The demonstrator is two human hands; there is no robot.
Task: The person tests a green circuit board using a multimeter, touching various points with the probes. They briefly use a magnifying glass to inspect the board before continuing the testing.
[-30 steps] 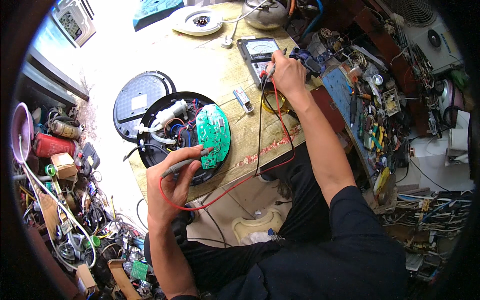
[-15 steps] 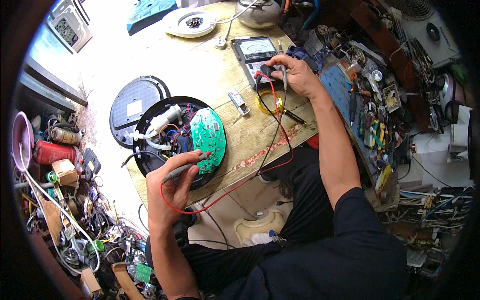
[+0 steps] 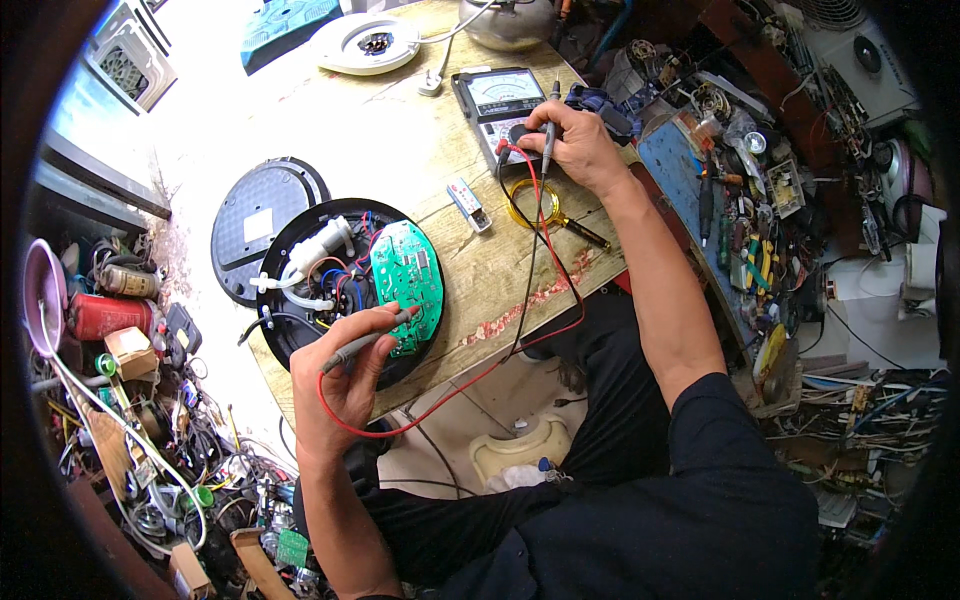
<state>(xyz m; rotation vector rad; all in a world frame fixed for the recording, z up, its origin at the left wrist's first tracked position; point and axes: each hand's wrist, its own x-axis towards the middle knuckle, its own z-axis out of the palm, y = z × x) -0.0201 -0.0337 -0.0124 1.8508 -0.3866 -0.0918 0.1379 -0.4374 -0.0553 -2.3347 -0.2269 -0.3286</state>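
Nearby, magnifier (image 3: 583,232) beside multimeter (image 3: 505,108), small box (image 3: 467,205)

Shows worn wood on bench (image 3: 410,170), glossy coating on circuit board (image 3: 408,275), matt plastic on left-hand probe (image 3: 352,351), textured plastic on round cover (image 3: 285,208), smooth metal on pot (image 3: 510,28).

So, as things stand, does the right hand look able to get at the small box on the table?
Probably yes: the small box lies close by, with nothing over it. However, the right hand holds a probe at the meter, and the leads run between hand and box.
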